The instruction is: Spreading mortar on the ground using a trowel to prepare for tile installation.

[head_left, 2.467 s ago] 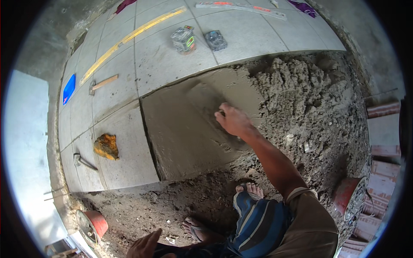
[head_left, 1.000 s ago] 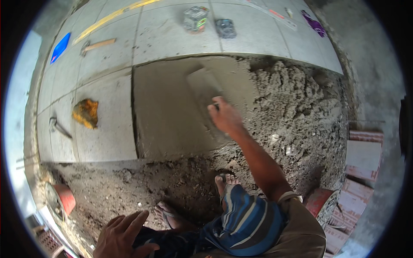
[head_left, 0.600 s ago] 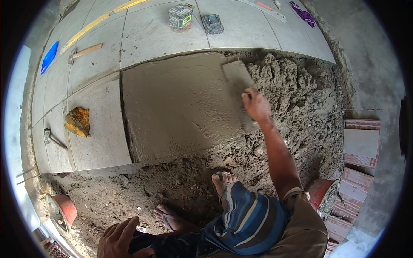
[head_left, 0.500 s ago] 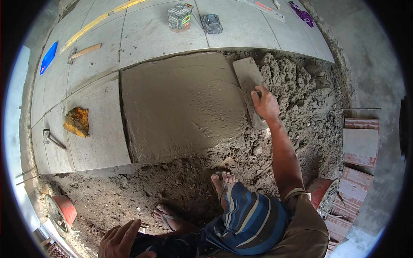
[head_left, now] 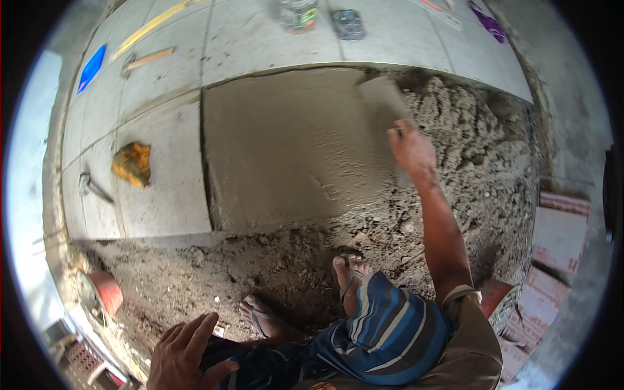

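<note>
My right hand (head_left: 415, 153) is closed round the handle of a flat plastering trowel (head_left: 382, 97), whose blade is blurred. The blade lies along the right edge of a smoothed rectangle of wet grey mortar (head_left: 279, 143). Right of the blade is rough, lumpy mortar (head_left: 455, 136). Some ripples mark the smoothed surface near the trowel. My left hand (head_left: 185, 354) rests by my knee with fingers stretched out, holding nothing. Striped blue cloth (head_left: 390, 331) covers my other knee.
Laid grey tiles (head_left: 162, 175) border the mortar, bearing a yellow sponge (head_left: 132, 164), a mallet (head_left: 95, 188), a hammer (head_left: 148, 61), a blue object (head_left: 92, 68) and a plastic tub (head_left: 298, 14). Red buckets (head_left: 105, 292) (head_left: 495, 296) flank me. Stacked tiles (head_left: 559, 234) stand right.
The whole view has shifted, so things sit farther right and higher. My right hand and the trowel have moved slightly, with the blade now blurred. My left hand stays by my knee.
</note>
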{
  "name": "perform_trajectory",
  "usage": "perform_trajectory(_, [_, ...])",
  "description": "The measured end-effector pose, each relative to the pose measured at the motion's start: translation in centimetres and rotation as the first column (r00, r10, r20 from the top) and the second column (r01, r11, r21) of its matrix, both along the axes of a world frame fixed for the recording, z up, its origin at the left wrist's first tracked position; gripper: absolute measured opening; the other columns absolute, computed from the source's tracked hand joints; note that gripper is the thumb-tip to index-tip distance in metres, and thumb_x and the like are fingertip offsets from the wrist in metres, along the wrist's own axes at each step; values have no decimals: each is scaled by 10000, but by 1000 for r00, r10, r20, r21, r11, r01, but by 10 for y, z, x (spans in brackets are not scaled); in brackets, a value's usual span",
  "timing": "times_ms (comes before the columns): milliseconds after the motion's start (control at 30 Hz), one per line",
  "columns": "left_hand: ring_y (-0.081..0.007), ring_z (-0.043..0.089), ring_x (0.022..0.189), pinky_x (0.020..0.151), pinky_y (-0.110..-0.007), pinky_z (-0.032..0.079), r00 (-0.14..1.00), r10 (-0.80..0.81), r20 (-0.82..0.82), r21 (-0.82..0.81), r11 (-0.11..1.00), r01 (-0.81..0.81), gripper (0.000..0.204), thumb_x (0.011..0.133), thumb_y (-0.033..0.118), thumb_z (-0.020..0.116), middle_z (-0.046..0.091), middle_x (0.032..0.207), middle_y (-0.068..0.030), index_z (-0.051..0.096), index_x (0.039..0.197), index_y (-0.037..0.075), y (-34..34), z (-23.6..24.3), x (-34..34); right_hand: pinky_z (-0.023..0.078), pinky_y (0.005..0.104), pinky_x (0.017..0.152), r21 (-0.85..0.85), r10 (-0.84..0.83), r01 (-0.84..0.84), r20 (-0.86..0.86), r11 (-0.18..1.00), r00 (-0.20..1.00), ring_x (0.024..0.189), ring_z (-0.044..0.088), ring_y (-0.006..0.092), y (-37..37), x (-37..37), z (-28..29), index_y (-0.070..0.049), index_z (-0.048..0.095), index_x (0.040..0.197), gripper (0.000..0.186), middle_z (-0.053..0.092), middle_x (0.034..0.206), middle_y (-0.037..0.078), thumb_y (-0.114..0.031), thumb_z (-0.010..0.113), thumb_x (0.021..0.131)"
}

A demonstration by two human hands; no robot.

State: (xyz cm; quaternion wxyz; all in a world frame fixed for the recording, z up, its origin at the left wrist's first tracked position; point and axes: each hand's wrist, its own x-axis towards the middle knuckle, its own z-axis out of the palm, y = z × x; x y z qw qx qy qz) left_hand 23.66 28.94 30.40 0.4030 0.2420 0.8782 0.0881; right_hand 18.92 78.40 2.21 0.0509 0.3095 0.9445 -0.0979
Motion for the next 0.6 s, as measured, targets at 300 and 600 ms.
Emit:
perform_trajectory(300, [-395,685,1128,1012,-464,520,1000,0,-10,125,992,2,832,911,604,681,669,1293,-218,490,1472,20,-22,-11,-16,580,508,786,-375,599,-560,-16,738,800,900,726,413,-79,-6,33,-237,641,1331,420,750,1007,193,-444,644,966])
perform_trajectory(600, [-388,701,1095,951,-453,563,999,2,-39,188,982,5,821,895,601,709,681,1288,-203,517,1467,46,-29,-5,-5,565,500,860,-313,724,-673,78,670,685,925,730,395,-113,-44,7,-196,638,1317,429,760,956,175,-449,622,971])
